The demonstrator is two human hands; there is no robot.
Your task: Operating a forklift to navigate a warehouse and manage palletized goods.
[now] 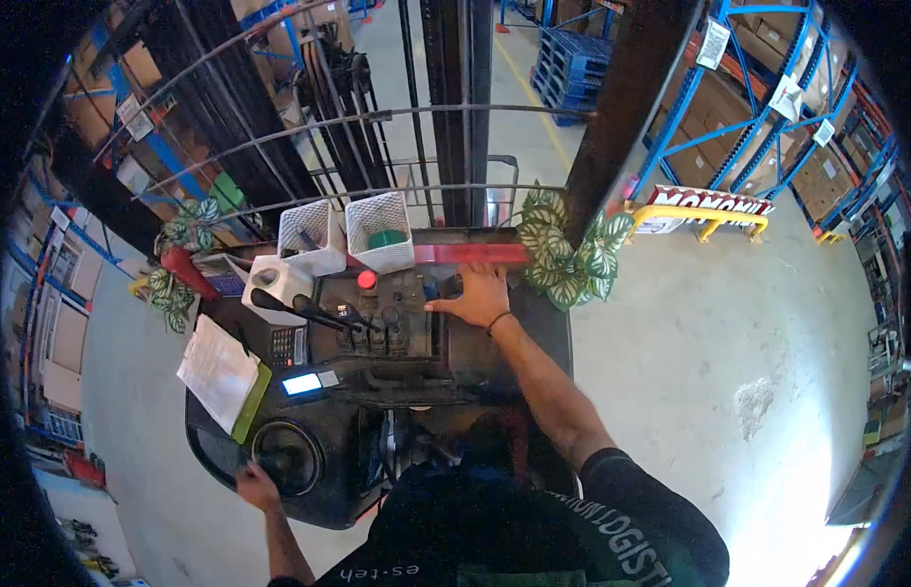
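Observation:
My left hand [258,487] is closed at the near left rim of a round black steering wheel [321,458], its fingers partly hidden. My right hand [478,295] lies on the dark console [475,352], thumb stretched left and fingers pointing away, holding nothing I can see. Left of it are a red push button [366,281] and several black control levers [369,333]. A small lit display [302,384] and a calculator [289,345] sit between the levers and the wheel. A clipboard with papers [219,372] rests at the console's left edge.
Two white baskets [380,233] and a white box [276,284] stand at the console's back. Leafy plants [563,254] flank it. Beyond rise mast rails [462,147] and curved bars. Blue racking [739,98], a yellow barrier [700,213] and stacked blue pallets [570,70] stand farther off.

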